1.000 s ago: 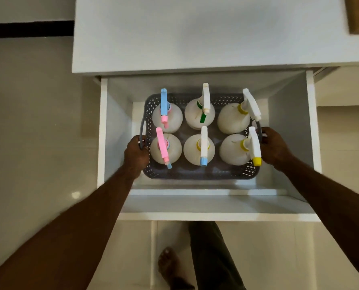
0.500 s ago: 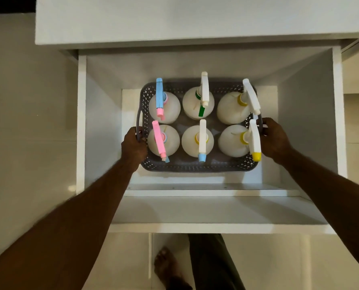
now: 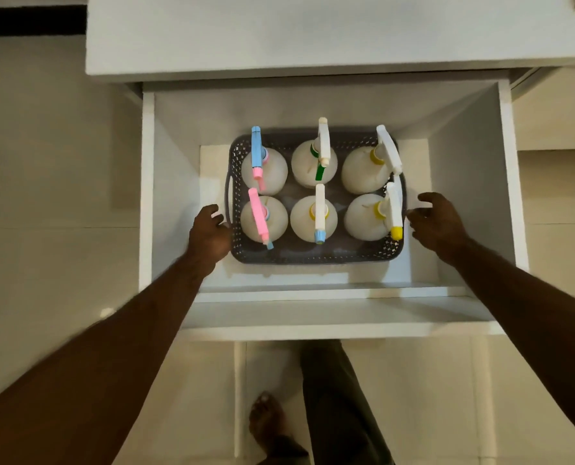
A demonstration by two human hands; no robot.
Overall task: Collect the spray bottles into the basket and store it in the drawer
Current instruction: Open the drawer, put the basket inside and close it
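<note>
A grey perforated basket sits on the floor of the open white drawer. Inside it stand several white spray bottles in two rows, among them one with a blue and pink sprayer, one with a green trigger and one with a yellow nozzle. My left hand hovers just beside the basket's left handle, fingers loosely curled, holding nothing. My right hand is beside the basket's right end, fingers spread and relaxed, a small gap from the rim.
The white cabinet top overhangs the drawer's back. Tall drawer walls close in both sides. Below the drawer front, a bare foot and a dark trouser leg stand on the pale tiled floor.
Both hands have let go of the basket handles and drawn slightly outward. The basket now rests on the drawer floor.
</note>
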